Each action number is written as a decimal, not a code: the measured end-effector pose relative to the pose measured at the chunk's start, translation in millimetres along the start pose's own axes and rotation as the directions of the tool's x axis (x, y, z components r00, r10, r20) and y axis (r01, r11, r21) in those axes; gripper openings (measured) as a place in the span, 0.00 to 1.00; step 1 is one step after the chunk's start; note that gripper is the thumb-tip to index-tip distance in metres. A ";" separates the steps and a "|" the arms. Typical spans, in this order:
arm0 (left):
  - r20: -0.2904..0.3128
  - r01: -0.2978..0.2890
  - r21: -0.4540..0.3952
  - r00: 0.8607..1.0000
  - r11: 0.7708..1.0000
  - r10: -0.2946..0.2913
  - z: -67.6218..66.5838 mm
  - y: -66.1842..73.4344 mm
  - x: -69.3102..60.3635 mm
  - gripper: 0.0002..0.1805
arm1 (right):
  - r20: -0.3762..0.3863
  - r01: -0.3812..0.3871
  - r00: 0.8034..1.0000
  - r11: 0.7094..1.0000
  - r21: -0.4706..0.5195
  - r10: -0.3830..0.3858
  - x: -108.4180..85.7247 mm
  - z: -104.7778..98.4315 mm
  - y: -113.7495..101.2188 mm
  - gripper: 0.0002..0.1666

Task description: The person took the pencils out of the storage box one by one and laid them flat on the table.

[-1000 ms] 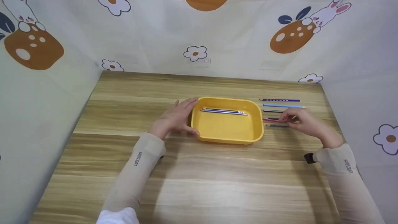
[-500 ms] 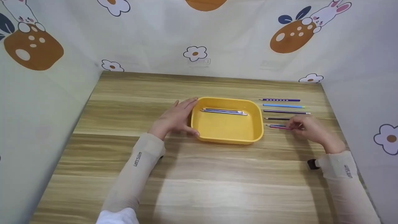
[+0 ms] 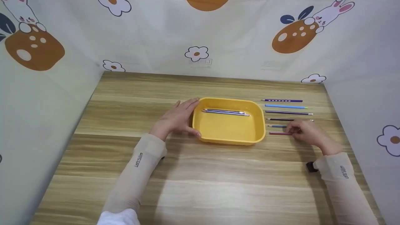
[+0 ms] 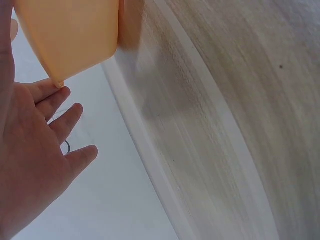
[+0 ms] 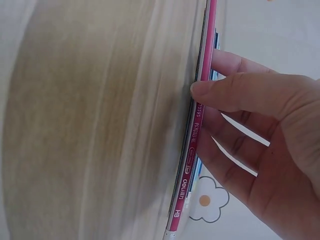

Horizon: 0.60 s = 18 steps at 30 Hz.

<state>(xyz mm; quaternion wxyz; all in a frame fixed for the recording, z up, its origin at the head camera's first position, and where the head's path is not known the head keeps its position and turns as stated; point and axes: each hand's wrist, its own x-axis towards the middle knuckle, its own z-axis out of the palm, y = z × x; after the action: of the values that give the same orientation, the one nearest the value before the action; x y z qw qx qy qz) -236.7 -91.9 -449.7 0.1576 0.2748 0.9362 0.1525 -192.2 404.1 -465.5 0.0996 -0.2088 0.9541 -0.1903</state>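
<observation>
A yellow tray point(image 3: 229, 141) stands on the wooden table, and two striped pencils point(image 3: 225, 112) lie in its far half. My left hand point(image 3: 175, 119) rests against the tray's left end, thumb at the near corner and fingers spread along the rim. To the right of the tray, my right hand point(image 3: 305, 132) pinches a pink pencil point(image 5: 191, 140) between thumb and fingers, low over the table. In the head view the pink pencil is nearest me in a column of pencils. Beyond it lies a blue-grey pencil point(image 3: 277, 126), partly hidden by my fingers.
Farther back lie a black pencil point(image 3: 279, 119), a dark striped pencil point(image 3: 287, 112), a light blue pencil point(image 3: 285, 106) and a purple dotted pencil point(image 3: 282, 100), roughly parallel. A patterned cloth point(image 3: 162, 37) walls the table's back and sides.
My right hand has brought the pink pencil toward me, from over the black pencil, past the blue-grey one, to the near end of the column. The left hand and tray stay put.
</observation>
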 end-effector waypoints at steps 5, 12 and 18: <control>-0.012 -0.028 0.021 1.000 0.999 0.029 -0.4 -1.4 0.4 0.75 | -0.003 0.005 1.000 0.999 -0.040 -0.005 2.7 4.3 1.4 0.14; -0.013 -0.023 0.015 1.000 1.000 0.023 0.4 -2.0 1.3 0.74 | 0.007 -0.011 1.000 0.999 -0.049 0.011 2.9 3.9 0.8 0.14; -0.009 -0.012 0.009 1.000 1.000 0.012 0.5 -1.9 1.3 0.74 | 0.007 -0.014 1.000 0.999 -0.033 0.014 2.5 4.1 0.8 0.14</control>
<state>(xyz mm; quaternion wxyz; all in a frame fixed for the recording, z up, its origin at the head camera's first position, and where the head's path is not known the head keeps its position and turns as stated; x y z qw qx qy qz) -238.4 -92.6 -451.2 0.1510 0.2807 0.9359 0.1503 -193.7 402.4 -469.8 0.1011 -0.2044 0.9582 -0.1731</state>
